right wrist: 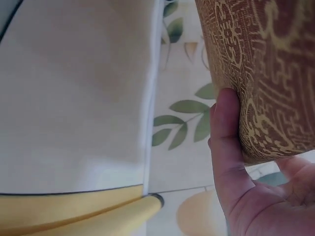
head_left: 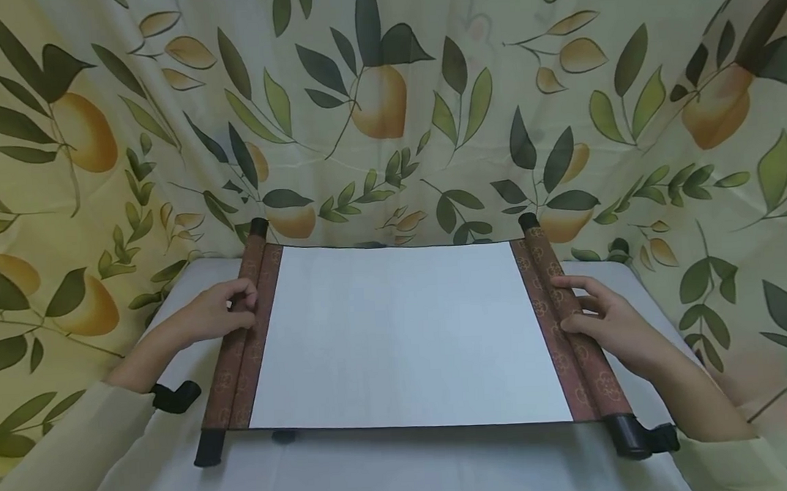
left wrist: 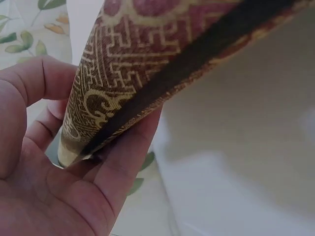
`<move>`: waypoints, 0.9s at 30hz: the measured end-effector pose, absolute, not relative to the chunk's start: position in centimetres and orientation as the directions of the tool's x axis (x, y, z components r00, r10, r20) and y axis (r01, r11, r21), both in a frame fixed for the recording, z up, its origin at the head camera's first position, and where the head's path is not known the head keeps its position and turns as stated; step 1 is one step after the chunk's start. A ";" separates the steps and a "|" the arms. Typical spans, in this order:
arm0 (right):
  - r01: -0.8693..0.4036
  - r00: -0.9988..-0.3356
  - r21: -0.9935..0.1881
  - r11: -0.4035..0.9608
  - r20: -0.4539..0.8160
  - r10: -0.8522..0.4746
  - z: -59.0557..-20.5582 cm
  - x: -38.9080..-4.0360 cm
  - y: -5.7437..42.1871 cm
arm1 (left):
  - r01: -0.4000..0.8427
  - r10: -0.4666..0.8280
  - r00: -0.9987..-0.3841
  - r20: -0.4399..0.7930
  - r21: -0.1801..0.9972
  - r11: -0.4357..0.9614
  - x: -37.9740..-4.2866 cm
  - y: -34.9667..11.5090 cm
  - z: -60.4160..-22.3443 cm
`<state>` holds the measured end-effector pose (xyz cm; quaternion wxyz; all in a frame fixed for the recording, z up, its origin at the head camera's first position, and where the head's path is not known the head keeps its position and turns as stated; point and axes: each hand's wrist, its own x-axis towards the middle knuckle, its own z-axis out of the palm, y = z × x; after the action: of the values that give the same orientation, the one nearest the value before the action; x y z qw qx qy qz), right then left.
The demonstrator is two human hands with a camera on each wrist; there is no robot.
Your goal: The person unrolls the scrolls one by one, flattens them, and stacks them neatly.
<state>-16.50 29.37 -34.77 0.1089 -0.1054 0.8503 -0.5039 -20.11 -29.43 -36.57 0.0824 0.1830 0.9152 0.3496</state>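
Note:
A hanging scroll [head_left: 404, 333] is spread between two brown patterned rollers with black end caps, its blank white sheet facing the head camera. My left hand [head_left: 217, 309] grips the left roller [head_left: 224, 377] near its middle. The left wrist view shows fingers of that hand [left wrist: 74, 187] on both sides of the maroon and gold brocade [left wrist: 113, 73]. On the other side, my right hand [head_left: 610, 316] holds the right roller [head_left: 600, 376], fingertips at its outer edge. In the right wrist view this hand [right wrist: 256, 196] is wrapped about the roller's brocade [right wrist: 266, 88].
A white-covered table [head_left: 377, 480] lies beneath the scroll. Behind it hangs a curtain [head_left: 456, 169] printed with leaves and fruit. In the right wrist view, a yellow roll [right wrist: 108, 216] with a dark end cap shows at lower left. A black wrist camera [head_left: 176, 396] sits at the left cuff.

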 end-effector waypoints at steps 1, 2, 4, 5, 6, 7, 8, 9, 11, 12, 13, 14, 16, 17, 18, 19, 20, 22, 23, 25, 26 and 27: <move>-0.067 -0.954 -0.881 0.468 -0.081 -0.289 -35.0 -16.5 29.4 | 0.276 0.393 -0.919 -0.027 0.669 0.691 -20.2 -29.6 -36.8; -0.066 -0.954 -0.880 0.470 -0.083 -0.289 -35.2 -16.4 29.3 | 0.272 0.393 -0.919 -0.033 0.668 0.692 -20.3 -29.7 -37.0; -0.045 -0.951 -0.881 0.470 -0.106 -0.290 -35.8 -16.3 29.2 | 0.262 0.397 -0.916 -0.052 0.673 0.692 -20.5 -30.0 -37.6; -0.034 -0.950 -0.882 0.470 -0.118 -0.291 -36.1 -16.3 29.1 | 0.251 0.397 -0.916 -0.067 0.677 0.692 -20.5 -30.1 -37.8; -0.025 -0.948 -0.881 0.473 -0.129 -0.290 -36.5 -16.2 29.0 | 0.234 0.391 -0.916 -0.083 0.684 0.692 -20.6 -30.2 -38.0; -0.007 -0.946 -0.878 0.478 -0.149 -0.286 -36.9 -16.3 28.9 | 0.218 0.388 -0.916 -0.098 0.691 0.689 -20.6 -30.2 -38.2; 0.008 -0.945 -0.873 0.487 -0.166 -0.281 -37.3 -16.3 28.8 | 0.210 0.388 -0.916 -0.106 0.696 0.686 -20.7 -30.2 -38.4; 0.023 -0.944 -0.870 0.493 -0.181 -0.275 -37.7 -16.4 28.8 | 0.199 0.388 -0.914 -0.117 0.703 0.682 -20.7 -30.2 -38.5; 0.047 -0.945 -0.860 0.508 -0.203 -0.257 -38.4 -16.5 28.7 | 0.179 0.381 -0.915 -0.132 0.714 0.677 -20.7 -30.1 -38.7; 0.053 -0.945 -0.857 0.513 -0.209 -0.252 -38.8 -16.6 28.6 | 0.173 0.377 -0.916 -0.134 0.717 0.675 -20.7 -30.0 -38.8; 0.064 -0.944 -0.854 0.516 -0.219 -0.245 -39.1 -16.6 28.6 | 0.161 0.369 -0.919 -0.140 0.720 0.675 -20.7 -29.8 -38.9; 0.055 -0.946 -0.853 0.520 -0.211 -0.246 -39.4 -16.7 28.6 | 0.155 0.363 -0.921 -0.142 0.721 0.676 -20.7 -29.7 -39.2; 0.063 -0.946 -0.855 0.515 -0.216 -0.244 -39.9 -16.7 28.5 | 0.143 0.353 -0.924 -0.146 0.725 0.673 -20.8 -29.6 -39.7; 0.059 -0.946 -0.855 0.516 -0.212 -0.245 -40.2 -16.8 28.5 | 0.140 0.350 -0.925 -0.145 0.727 0.672 -20.9 -29.6 -40.0; 0.051 -0.946 -0.853 0.519 -0.207 -0.248 -40.4 -16.9 28.5 | 0.135 0.347 -0.926 -0.149 0.728 0.672 -21.0 -29.6 -40.2; 0.059 -0.945 -0.854 0.517 -0.215 -0.246 -40.6 -17.0 28.6 | 0.129 0.346 -0.925 -0.155 0.730 0.672 -21.1 -29.6 -40.5; 0.059 -0.945 -0.853 0.518 -0.215 -0.247 -40.8 -17.1 28.6 | 0.133 0.349 -0.924 -0.154 0.728 0.673 -21.2 -29.8 -40.7; 0.060 -0.943 -0.850 0.524 -0.220 -0.249 -41.0 -17.5 28.6 | 0.137 0.342 -0.928 -0.148 0.717 0.684 -21.4 -29.9 -40.8; 0.057 -0.943 -0.849 0.525 -0.218 -0.252 -41.1 -17.7 28.6 | 0.139 0.336 -0.931 -0.143 0.711 0.689 -21.6 -29.9 -40.7; 0.058 -0.942 -0.847 0.529 -0.221 -0.251 -41.2 -18.0 28.6 | 0.143 0.321 -0.938 -0.129 0.701 0.699 -21.8 -29.9 -40.6; 0.049 -0.944 -0.841 0.538 -0.214 -0.249 -41.2 -18.2 28.5 | 0.146 0.313 -0.942 -0.117 0.698 0.701 -21.9 -29.9 -40.6; 0.044 -0.946 -0.833 0.551 -0.211 -0.245 -41.2 -18.4 28.5 | 0.149 0.306 -0.946 -0.105 0.698 0.700 -22.1 -29.9 -40.6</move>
<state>-18.39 28.50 -41.20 0.1533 -0.0579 0.8672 -0.4702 -22.09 -29.88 -40.62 0.1071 0.1242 0.9158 0.3667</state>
